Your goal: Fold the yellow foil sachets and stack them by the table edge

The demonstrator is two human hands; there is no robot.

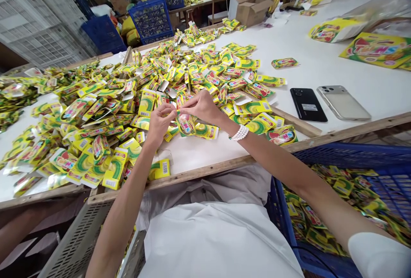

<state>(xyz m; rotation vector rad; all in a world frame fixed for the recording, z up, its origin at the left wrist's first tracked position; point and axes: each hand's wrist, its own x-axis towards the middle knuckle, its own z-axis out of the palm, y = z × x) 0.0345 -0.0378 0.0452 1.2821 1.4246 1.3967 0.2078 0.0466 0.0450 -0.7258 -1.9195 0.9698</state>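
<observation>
My left hand and my right hand meet over a white table top, their fingertips pinching a small foil sachet with a yellow and red print. A strip of joined yellow sachets trails from it to the right, below my right hand. A large heap of similar yellow sachets spreads across the table around and beyond both hands. A white-beaded bracelet circles my right wrist.
A blue plastic crate full of sachets stands below my right arm. Two phones lie on the table to the right. Further back are printed yellow bags, a cardboard box, and stacked crates.
</observation>
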